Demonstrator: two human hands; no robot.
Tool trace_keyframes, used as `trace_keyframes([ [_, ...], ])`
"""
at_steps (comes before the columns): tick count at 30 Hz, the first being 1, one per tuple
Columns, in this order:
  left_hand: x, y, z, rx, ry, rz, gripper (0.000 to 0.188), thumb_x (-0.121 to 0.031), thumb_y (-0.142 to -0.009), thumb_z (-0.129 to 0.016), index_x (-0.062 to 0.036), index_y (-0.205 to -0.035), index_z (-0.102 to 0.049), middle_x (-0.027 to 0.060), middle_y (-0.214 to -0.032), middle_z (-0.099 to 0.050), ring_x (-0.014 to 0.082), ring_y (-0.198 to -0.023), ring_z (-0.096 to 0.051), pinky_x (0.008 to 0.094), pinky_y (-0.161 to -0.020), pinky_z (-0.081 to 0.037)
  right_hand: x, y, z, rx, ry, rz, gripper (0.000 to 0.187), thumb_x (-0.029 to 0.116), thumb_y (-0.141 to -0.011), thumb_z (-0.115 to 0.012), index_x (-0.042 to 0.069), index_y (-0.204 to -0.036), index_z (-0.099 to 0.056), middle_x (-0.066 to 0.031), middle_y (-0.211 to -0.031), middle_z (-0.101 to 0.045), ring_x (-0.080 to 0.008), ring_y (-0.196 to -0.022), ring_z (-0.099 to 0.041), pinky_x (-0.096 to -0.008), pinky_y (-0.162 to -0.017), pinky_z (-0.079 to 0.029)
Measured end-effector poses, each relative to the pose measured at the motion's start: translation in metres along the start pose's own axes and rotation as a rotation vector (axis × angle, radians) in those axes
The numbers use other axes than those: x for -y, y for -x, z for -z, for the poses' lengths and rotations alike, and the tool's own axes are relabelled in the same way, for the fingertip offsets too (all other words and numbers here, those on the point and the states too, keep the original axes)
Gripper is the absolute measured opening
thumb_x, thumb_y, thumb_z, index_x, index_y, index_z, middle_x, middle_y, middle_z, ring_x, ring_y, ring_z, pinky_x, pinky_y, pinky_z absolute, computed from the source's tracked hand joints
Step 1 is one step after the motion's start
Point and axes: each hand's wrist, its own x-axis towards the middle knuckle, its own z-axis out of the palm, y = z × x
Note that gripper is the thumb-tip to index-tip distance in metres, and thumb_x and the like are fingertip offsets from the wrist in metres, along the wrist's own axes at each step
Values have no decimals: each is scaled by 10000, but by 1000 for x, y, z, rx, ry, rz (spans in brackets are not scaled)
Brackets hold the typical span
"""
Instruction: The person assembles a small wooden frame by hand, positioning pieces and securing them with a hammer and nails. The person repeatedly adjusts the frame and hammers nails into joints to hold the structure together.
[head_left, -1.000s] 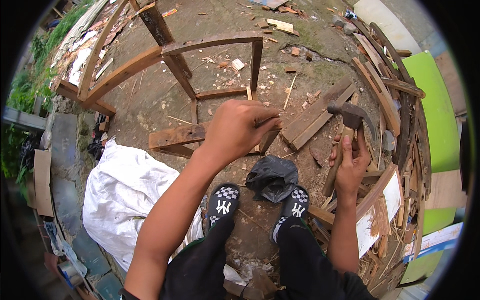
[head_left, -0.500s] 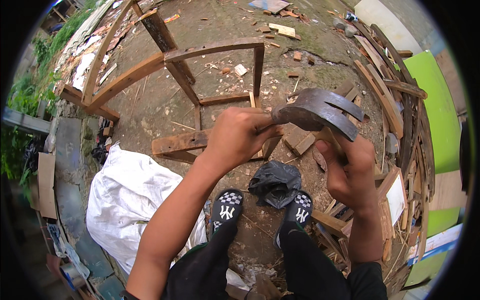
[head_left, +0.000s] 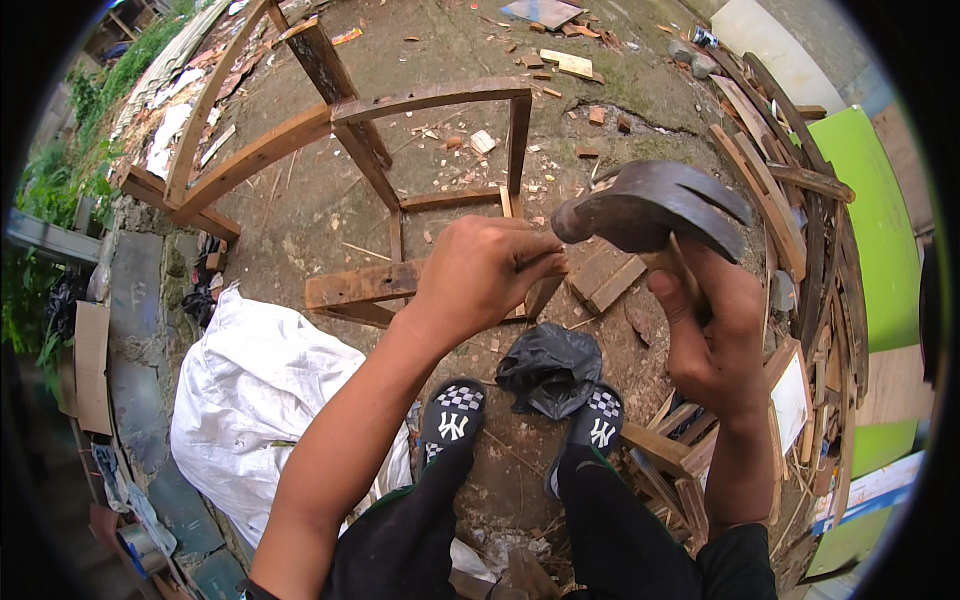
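Fingers, right hand (head_left: pixel 720 335): wrapped round the handle of the claw hammer (head_left: pixel 645 210).
Fingers, left hand (head_left: pixel 475 268): pinched together at the tips; cannot tell what, if anything, sits between.
Hammer position: raised, striking face near left fingertips, claw pointing right.
Wooden frame (head_left: pixel 430 100): on the ground (head_left: pixel 505 430), partly hidden behind left hand.
Black bag (head_left: pixel 550 370): crumpled, between the sandals (head_left: pixel 455 412).
White sack (head_left: pixel 260 390): left of the feet.
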Motion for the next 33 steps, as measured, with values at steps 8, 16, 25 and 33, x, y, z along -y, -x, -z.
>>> trace_keyframes([
  [8,-2,-1,3,18,-14,-5,148,-152,-831,-838,-60,-940,-799,124,-686,-626,311,-610,-621,415,-576,-485,7,-3,7,-50,-13,-68,286,-18,-910,-684,-45,-1194,-665,-200,-929,-700,-353,-764,-677,-397,-681,-499],
  [16,-1,-1,4,36,-61,-10,146,-151,-829,-841,-58,-937,-807,123,-700,-656,297,-616,-646,391,-576,-502,2,-2,8,79,49,-73,278,-2,-929,-673,-60,-1200,-653,-197,-892,-692,-359,-715,-652,-406,-661,-487],
  [25,-5,0,7,69,-87,19,161,-163,-821,-852,-57,-932,-800,113,-724,-669,295,-632,-651,393,-588,-510,2,2,5,178,38,-176,300,24,-927,-705,-67,-1210,-666,-223,-928,-702,-350,-772,-676,-403,-727,-506],
  [33,-5,-2,10,83,-61,-1,329,-259,-782,-893,-53,-1009,-773,116,-789,-669,311,-732,-677,407,-664,-535,-9,5,1,-13,-13,-76,278,1,-910,-701,-53,-1181,-672,-196,-865,-675,-342,-721,-650,-399,-661,-479],
])
